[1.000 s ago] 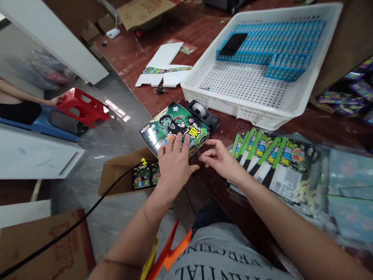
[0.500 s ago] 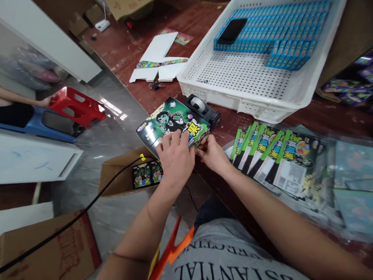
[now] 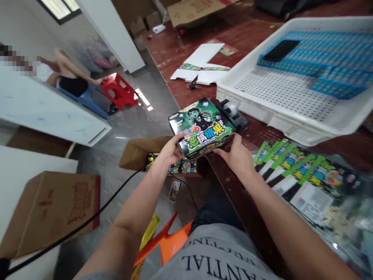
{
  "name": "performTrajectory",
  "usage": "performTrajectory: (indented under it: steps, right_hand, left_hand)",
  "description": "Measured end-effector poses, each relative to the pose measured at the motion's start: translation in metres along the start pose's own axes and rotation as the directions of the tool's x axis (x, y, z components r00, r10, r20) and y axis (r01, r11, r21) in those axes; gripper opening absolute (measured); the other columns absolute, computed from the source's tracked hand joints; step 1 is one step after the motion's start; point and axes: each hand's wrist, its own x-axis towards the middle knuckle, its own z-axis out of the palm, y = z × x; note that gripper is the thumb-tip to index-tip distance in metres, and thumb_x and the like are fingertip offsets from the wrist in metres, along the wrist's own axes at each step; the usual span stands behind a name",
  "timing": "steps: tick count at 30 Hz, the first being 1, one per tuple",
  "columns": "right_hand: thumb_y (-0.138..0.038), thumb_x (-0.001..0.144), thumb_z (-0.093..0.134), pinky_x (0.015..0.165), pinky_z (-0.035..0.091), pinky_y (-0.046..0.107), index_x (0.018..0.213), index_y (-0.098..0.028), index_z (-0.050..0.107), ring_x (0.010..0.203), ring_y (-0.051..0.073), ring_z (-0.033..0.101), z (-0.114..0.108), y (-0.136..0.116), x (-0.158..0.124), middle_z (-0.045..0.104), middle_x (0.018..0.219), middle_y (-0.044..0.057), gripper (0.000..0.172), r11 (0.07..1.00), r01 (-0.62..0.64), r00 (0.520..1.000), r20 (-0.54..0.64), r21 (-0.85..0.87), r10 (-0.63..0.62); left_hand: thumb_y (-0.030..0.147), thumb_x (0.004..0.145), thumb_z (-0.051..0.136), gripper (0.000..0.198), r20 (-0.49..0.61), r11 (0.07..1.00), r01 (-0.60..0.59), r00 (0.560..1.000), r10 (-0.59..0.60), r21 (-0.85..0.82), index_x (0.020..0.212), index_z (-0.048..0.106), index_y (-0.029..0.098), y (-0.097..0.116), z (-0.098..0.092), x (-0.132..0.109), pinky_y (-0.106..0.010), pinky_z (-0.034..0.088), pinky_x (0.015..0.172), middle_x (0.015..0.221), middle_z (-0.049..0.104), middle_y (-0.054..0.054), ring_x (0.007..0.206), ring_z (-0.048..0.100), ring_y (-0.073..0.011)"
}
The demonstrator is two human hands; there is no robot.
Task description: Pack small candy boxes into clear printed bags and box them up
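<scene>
A green and black candy box (image 3: 201, 124) with a cartoon vampire on its lid is held between my two hands at the table's edge. My left hand (image 3: 171, 149) grips its near left corner, the thumb on top and the fingers partly hidden beneath. At the right end, my right hand (image 3: 237, 155) holds the lower edge, thumb along the front side. Just behind the box's right end stands a black tape dispenser (image 3: 234, 114) with a roll of clear tape. Below my left hand, an open carton (image 3: 134, 153) on the floor holds several similar boxes.
A white perforated crate (image 3: 262, 116) holds rows of small blue packs and a black phone (image 3: 281, 50). Green and black printed pouches (image 3: 309, 171) lie fanned at the right. White card pieces (image 3: 201, 62) and keys (image 3: 192, 85) lie farther back. A black cable (image 3: 96, 214) crosses the left side. Someone sits near a red stool (image 3: 118, 91).
My left hand has gone from lying on top of the lid to gripping the box's left corner. My right hand now holds the right end. The view has turned left.
</scene>
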Motion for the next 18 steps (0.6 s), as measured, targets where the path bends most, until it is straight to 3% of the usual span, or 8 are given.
performTrajectory:
  steps: [2,6,8,10,13,16,18]
  right_hand:
    - [-0.057,0.089,0.067,0.067,0.048,0.037,0.145,-0.021,0.040,0.092,0.034,0.074,-0.004,-0.009,-0.008,0.076,0.108,0.011,0.072,0.991,0.136,0.991,0.007,0.011,-0.136]
    - [-0.055,0.095,0.059,0.062,0.046,0.032,0.147,-0.028,0.041,0.088,0.027,0.074,0.004,-0.034,-0.007,0.076,0.110,0.004,0.061,0.952,0.292,0.955,0.024,0.091,-0.295]
    - [-0.050,0.097,0.058,0.062,0.045,0.031,0.144,-0.027,0.046,0.091,0.025,0.074,0.018,-0.046,0.003,0.076,0.113,0.004,0.054,0.942,0.327,0.941,0.071,0.075,-0.332]
    - [-0.045,0.098,0.056,0.063,0.045,0.031,0.140,-0.026,0.051,0.093,0.025,0.073,0.034,-0.055,0.016,0.074,0.117,0.004,0.046,0.935,0.353,0.929,0.111,0.022,-0.353]
    - [-0.046,0.100,0.052,0.063,0.044,0.031,0.137,-0.028,0.056,0.088,0.024,0.073,0.053,-0.058,0.028,0.073,0.120,0.003,0.041,0.934,0.353,0.933,0.097,-0.059,-0.346]
    - [-0.050,0.099,0.053,0.061,0.042,0.030,0.134,-0.030,0.059,0.085,0.023,0.072,0.061,-0.056,0.031,0.074,0.115,0.002,0.040,0.931,0.351,0.936,0.065,-0.104,-0.346]
    - [-0.052,0.099,0.053,0.058,0.039,0.030,0.132,-0.031,0.060,0.083,0.022,0.072,0.063,-0.056,0.032,0.075,0.112,0.001,0.040,0.926,0.359,0.933,0.061,-0.114,-0.354]
  left_hand:
    - [0.055,0.084,0.058,0.046,-0.007,0.997,0.040,0.999,-0.041,-0.060,0.104,0.068,0.015,0.011,-0.034,-0.007,-0.046,0.063,0.080,0.087,0.078,-0.008,0.089,0.076,-0.0290]
    - [0.048,0.069,0.070,0.046,-0.085,0.986,0.125,0.987,-0.135,-0.113,0.102,0.071,0.016,0.038,-0.140,-0.027,-0.044,0.065,0.078,0.086,0.079,-0.009,0.088,0.077,-0.0328]
    - [0.045,0.063,0.075,0.044,-0.164,0.957,0.272,0.944,-0.285,-0.099,0.097,0.072,0.017,0.040,-0.188,-0.032,-0.043,0.066,0.072,0.080,0.079,-0.009,0.083,0.077,-0.0343]
    - [0.046,0.060,0.077,0.044,-0.185,0.914,0.397,0.896,-0.405,-0.080,0.092,0.072,0.016,0.027,-0.216,-0.028,-0.045,0.065,0.068,0.079,0.079,-0.012,0.078,0.077,-0.0362]
    - [0.049,0.057,0.081,0.044,-0.158,0.867,0.498,0.853,-0.497,-0.038,0.086,0.071,0.017,-0.015,-0.217,-0.007,-0.050,0.065,0.067,0.081,0.079,-0.015,0.076,0.076,-0.0381]
    - [0.050,0.057,0.084,0.047,-0.159,0.860,0.510,0.851,-0.500,0.026,0.087,0.070,0.017,-0.068,-0.184,0.025,-0.051,0.064,0.065,0.080,0.078,-0.015,0.075,0.076,-0.0383]
    - [0.050,0.058,0.086,0.054,-0.201,0.889,0.448,0.883,-0.425,0.090,0.096,0.069,0.015,-0.099,-0.156,0.048,-0.048,0.063,0.067,0.083,0.078,-0.015,0.076,0.075,-0.0355]
